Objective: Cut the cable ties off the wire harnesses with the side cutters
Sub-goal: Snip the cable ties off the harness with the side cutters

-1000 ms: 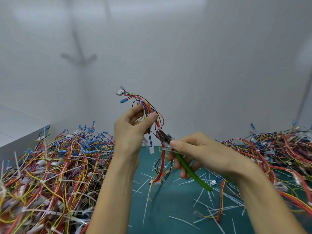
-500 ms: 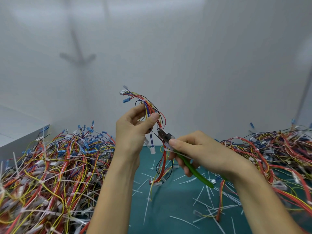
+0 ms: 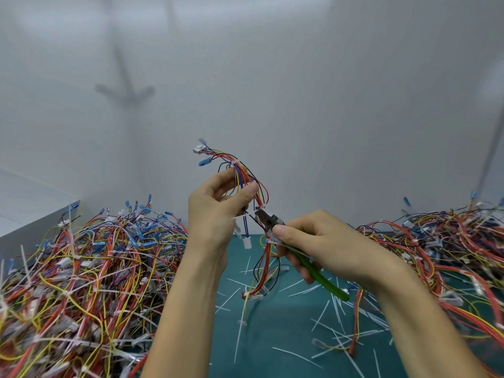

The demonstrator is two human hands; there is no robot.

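**Cutter nose set at a tie in the middle of the harness**

The left hand (image 3: 218, 211) pinches one wire harness (image 3: 246, 175) between thumb and curled fingers and holds it up just below the middle of the view. Its plugs fan out toward 11 o'clock and its tail hangs toward 6 o'clock onto the green mat (image 3: 272, 336). The right hand (image 3: 321, 241) is wrapped round the green handles of the side cutters (image 3: 268, 218), whose nose points toward 10 o'clock at a white cable tie (image 3: 260, 208) just beneath the left thumb.

I judge this to be the cutting step on that tie. The next move calls for the blades to catch only the plastic strap, not the thin wires packed under it, and then a firm squeeze. Another tie sits higher up, at 12 o'clock from the left hand, so this harness is not finished.

Whether the jaws are apart or already biting is too small to tell. The right palm hides the handles' spread. More harnesses are heaped at 8 o'clock (image 3: 81, 268) and at 3 o'clock (image 3: 450, 241), both cut off by the frame, and snipped tie ends (image 3: 240, 336) litter the mat.
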